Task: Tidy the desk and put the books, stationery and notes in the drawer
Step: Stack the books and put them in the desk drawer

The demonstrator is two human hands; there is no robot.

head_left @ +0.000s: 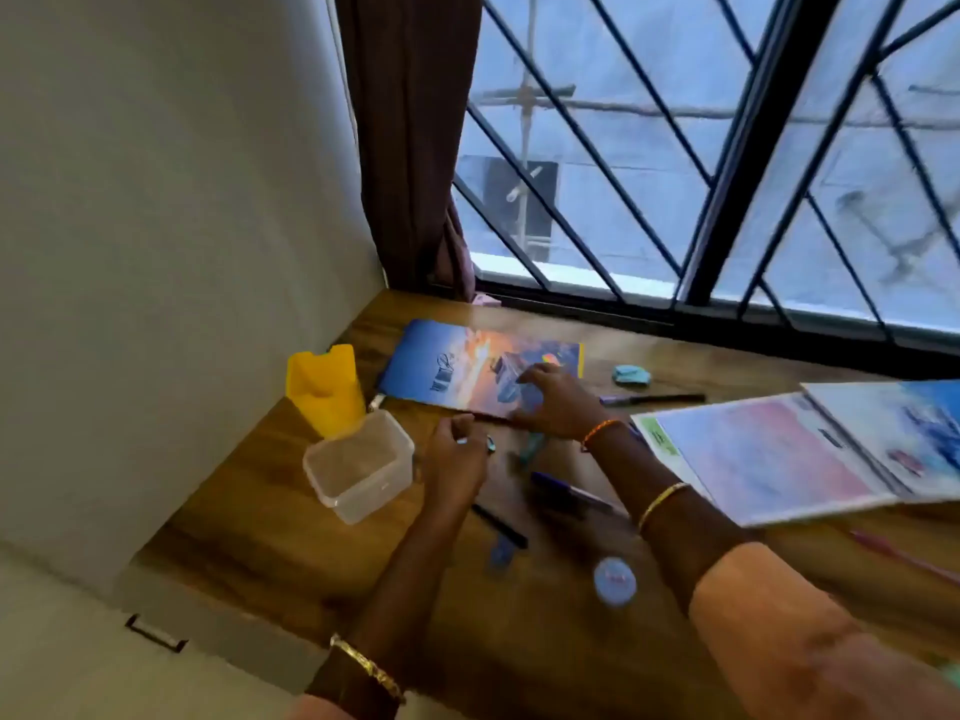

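The right hand (553, 402) lies flat on the near corner of the blue and orange book (480, 368), fingers spread and pressing the cover. The left hand (457, 459) is beside it, just off the book's near edge, fingers curled round something small with a bluish tip; the blur hides what it is, perhaps a small piece of stationery.

The book rests on the wooden desk (249, 532), angled toward the window (727, 148). Left of it a yellow holder (324, 389) stands upright near the wall, and in front of that, touching or nearly touching, sits a clear plastic box (358, 465) with no lid.

Under the right forearm lie a purple pen (569, 493) and a teal pen (532, 446); a black pen (498, 524) lies nearer the front. Beyond the right hand another dark pen (654, 399) lies near a blue eraser (631, 375). A small round blue-capped item (614, 582) sits toward the front edge.

To the right, two pale notebooks (769, 459) overlap. A drawer handle (156, 634) shows below the desk's left corner.
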